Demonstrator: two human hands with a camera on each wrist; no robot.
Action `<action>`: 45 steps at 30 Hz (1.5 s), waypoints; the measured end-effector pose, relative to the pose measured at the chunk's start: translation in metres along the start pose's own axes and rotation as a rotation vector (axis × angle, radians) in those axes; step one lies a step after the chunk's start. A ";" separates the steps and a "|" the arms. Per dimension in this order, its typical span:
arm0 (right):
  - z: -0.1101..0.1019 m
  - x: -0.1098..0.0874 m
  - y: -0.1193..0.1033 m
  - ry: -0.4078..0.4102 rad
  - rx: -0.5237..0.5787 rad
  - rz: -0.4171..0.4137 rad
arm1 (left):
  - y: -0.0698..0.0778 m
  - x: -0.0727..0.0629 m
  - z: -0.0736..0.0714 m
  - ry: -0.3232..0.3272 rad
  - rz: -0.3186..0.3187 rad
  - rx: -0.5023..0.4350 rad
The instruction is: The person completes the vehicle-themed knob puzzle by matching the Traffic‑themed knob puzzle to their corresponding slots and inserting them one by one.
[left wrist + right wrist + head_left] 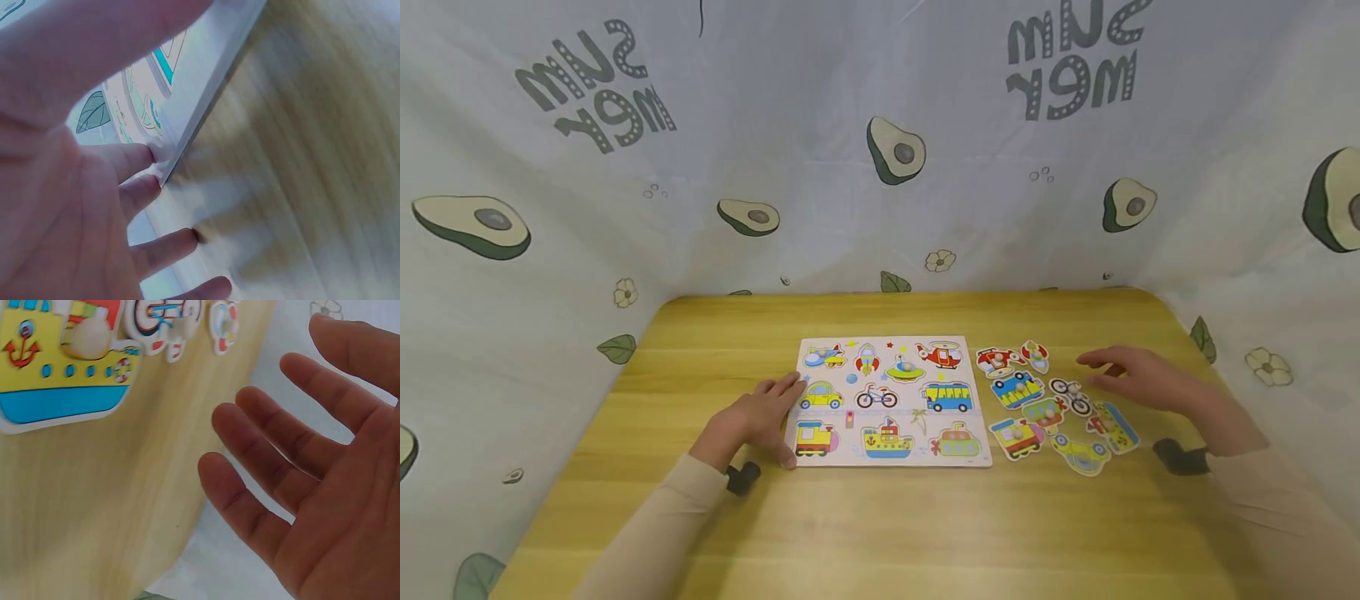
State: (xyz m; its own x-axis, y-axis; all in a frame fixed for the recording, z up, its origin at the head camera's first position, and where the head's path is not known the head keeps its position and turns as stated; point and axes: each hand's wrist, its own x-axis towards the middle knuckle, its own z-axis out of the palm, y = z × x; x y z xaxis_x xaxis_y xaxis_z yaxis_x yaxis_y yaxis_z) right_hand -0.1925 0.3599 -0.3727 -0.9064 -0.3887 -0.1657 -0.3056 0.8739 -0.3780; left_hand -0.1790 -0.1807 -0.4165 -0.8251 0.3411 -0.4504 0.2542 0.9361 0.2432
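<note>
A flat puzzle board [917, 423] printed with vehicles lies on the table. My left hand [760, 418] rests at its left edge, thumb by the near left corner and fingers spread. In the left wrist view, fingertips [149, 154] touch the board's edge. My right hand [1131, 379] hovers over the right side of the table, fingers loosely bent and holding nothing. Nearest to it are the bicycle piece [1071, 397] and the ship piece [1116, 429]. The right wrist view shows the ship piece [62, 406] with its round knob, apart from the fingers.
Between board and right hand lie more knobbed pieces: a helicopter [997, 361], a rocket [1034, 357], a bus [1017, 390], a submarine [1045, 412], a train [1017, 439] and a yellow car [1081, 455]. A patterned cloth [820, 167] hangs around the wooden table [880, 533].
</note>
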 end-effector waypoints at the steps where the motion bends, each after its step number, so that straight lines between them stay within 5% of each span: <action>1: 0.001 -0.002 0.003 -0.011 -0.002 0.011 | 0.000 0.001 0.000 0.005 0.006 0.007; 12: 0.022 -0.020 0.022 -0.084 0.033 0.041 | -0.018 0.001 0.010 0.048 0.101 -0.018; 22: 0.032 -0.029 0.017 -0.009 0.055 0.082 | -0.025 -0.001 0.012 0.097 0.166 -0.048; 32: 0.046 -0.032 0.023 0.069 -0.021 -0.008 | -0.030 0.003 0.014 0.095 0.175 -0.047; 45: 0.047 -0.043 0.033 0.158 -0.039 0.017 | -0.029 0.004 0.012 0.088 0.183 -0.063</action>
State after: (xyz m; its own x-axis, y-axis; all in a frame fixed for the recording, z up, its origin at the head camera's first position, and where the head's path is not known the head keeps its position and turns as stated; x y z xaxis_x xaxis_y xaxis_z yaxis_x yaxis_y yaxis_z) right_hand -0.1495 0.3922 -0.4212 -0.9452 -0.3255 -0.0254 -0.2979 0.8918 -0.3405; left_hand -0.1831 -0.2050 -0.4358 -0.8099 0.4932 -0.3175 0.3737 0.8511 0.3688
